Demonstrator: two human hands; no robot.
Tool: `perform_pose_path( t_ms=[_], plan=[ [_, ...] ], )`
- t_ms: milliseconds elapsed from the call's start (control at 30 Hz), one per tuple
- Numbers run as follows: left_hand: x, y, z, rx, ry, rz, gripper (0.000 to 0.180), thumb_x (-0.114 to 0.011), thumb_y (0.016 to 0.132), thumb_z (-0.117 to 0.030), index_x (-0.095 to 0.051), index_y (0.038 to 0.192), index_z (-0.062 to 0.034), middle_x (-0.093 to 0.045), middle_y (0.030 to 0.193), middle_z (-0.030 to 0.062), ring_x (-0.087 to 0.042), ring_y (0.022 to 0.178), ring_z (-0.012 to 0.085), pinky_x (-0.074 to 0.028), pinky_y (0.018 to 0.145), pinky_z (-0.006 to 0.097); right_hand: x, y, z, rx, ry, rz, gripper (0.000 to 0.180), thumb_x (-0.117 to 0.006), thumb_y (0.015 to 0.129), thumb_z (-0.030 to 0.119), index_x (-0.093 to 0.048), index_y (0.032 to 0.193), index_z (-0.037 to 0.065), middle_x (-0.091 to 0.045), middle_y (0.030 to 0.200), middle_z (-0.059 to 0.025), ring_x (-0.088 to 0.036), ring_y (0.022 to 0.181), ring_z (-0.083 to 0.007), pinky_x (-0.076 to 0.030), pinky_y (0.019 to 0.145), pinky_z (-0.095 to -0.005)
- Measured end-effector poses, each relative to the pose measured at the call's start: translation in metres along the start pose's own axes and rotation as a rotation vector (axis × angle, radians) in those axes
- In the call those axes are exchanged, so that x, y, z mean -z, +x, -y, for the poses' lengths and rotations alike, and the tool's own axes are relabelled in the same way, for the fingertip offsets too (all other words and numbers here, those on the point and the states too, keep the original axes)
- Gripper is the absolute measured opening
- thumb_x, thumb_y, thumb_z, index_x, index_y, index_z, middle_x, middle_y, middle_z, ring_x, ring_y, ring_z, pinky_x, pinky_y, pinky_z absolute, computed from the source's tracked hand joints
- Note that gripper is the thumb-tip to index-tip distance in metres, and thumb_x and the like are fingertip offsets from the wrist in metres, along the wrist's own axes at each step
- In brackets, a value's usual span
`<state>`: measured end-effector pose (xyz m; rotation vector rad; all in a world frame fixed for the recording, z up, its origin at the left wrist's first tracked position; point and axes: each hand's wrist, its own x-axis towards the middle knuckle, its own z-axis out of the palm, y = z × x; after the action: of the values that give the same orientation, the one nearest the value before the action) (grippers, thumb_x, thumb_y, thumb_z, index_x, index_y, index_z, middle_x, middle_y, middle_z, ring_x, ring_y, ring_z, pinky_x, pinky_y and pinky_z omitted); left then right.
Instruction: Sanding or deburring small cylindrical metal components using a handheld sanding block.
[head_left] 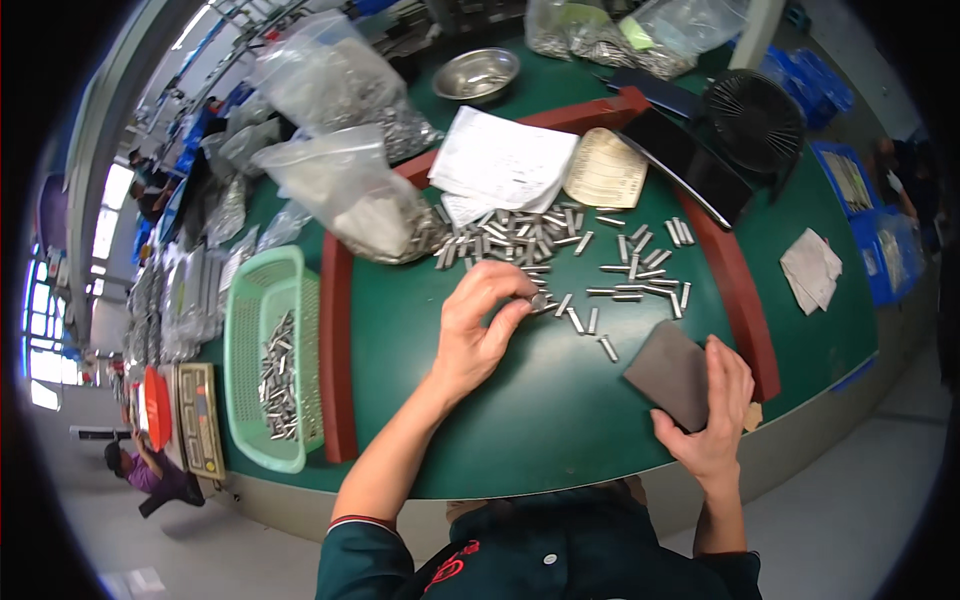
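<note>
Over the green table, my left hand [480, 325] is closed, thumb and forefinger pinching a small metal pin [539, 301] seen end-on. Just beyond it lies a loose heap of silvery metal pins [515, 237], with more of them scattered to the right; some show a wider head at one end. My right hand [712, 415] grips a flat, square, grey-brown pad [668, 372] by its right and lower edges, near the table's front right. A single pin [608, 348] rests left of the pad.
Red-brown bars [337, 350] frame the work area. To the left stand a green basket [312, 380] partly filled with pins and a scale [200, 420]. Behind are bags of parts [385, 215], papers [500, 155], a metal bowl [475, 76], a phone-like black slab [680, 160] and a fan [752, 112].
</note>
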<state>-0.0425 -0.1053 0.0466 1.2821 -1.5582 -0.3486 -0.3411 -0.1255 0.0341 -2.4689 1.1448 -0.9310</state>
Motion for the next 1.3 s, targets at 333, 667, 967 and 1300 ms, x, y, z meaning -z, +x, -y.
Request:
perform_pose_path(
  t_ms=[333,667,967,1300],
  plan=[
    [0.044,-0.065,0.002,0.212,-0.246,-0.253,0.010,-0.062,0.085,0.004,-0.062,0.094,0.0010,-0.063,0.097,0.0096,-0.056,0.087,0.0163,-0.046,0.078,0.027,-0.002,-0.003,0.004,-0.007,-0.103,0.014,0.086,-0.073,0.058,0.015,-0.043,0.136,-0.003,-0.051,0.126,-0.0189,-0.049,0.113,-0.0364,-0.036,0.097,-0.0460],
    [0.050,-0.076,-0.006,0.506,-0.797,-0.362,0.013,-0.063,0.090,-0.003,-0.062,0.103,-0.0012,-0.065,0.095,0.0091,-0.060,0.081,0.0140,-0.049,0.078,0.026,0.004,0.003,0.017,-0.169,0.114,-0.154,0.084,-0.069,0.061,0.011,-0.041,0.140,-0.001,-0.057,0.122,-0.0171,-0.052,0.106,-0.0317,-0.041,0.094,-0.0420],
    [0.062,-0.085,-0.005,0.928,-1.415,-0.331,0.022,-0.060,0.093,-0.011,-0.057,0.111,0.0017,-0.064,0.091,0.0076,-0.061,0.075,0.0103,-0.053,0.072,0.024,-0.006,0.057,0.036,-0.179,0.491,-0.149,0.079,-0.064,0.068,0.012,-0.038,0.142,-0.001,-0.055,0.124,-0.0187,-0.055,0.111,-0.0259,-0.042,0.097,-0.0381],
    [0.070,-0.083,-0.009,0.929,-1.390,-0.260,0.020,-0.060,0.093,-0.013,-0.061,0.109,-0.0008,-0.067,0.094,0.0087,-0.064,0.080,0.0126,-0.054,0.075,0.025,-0.028,0.096,0.051,-0.097,0.470,-0.045,0.080,-0.069,0.069,0.016,-0.039,0.141,-0.001,-0.057,0.122,-0.0174,-0.055,0.110,-0.0248,-0.042,0.097,-0.0367]
  ],
)
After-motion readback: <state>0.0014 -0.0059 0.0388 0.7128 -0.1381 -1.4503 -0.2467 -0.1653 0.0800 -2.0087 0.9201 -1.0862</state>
